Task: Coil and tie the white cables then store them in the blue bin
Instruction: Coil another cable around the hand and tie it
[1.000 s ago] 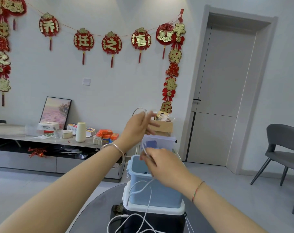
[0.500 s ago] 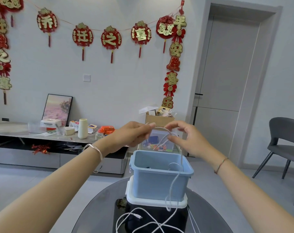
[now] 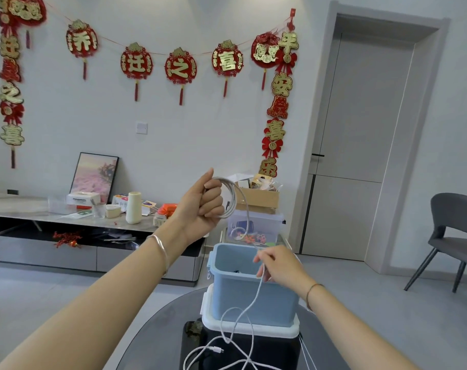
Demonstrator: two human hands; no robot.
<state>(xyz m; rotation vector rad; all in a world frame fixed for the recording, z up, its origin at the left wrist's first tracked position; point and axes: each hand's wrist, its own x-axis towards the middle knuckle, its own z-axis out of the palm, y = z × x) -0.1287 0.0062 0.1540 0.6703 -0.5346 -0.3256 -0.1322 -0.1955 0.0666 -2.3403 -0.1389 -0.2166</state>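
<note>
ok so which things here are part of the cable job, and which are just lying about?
Job: white cable, coiled in the left hand, its loose run pinched by the right hand; blue bin.
Lying about: cardboard box, clear tub, framed picture, glass, grey chair, red wall hangings.

Bright even daylight, sharp, wide-angle edge bowing

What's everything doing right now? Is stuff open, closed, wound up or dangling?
white cable: partly wound in loops, the rest dangling loose, untied.
blue bin: upright, open on top.
door: closed.
left grip: holds the loops.
right grip: holds the loose strand over the bin.
</note>
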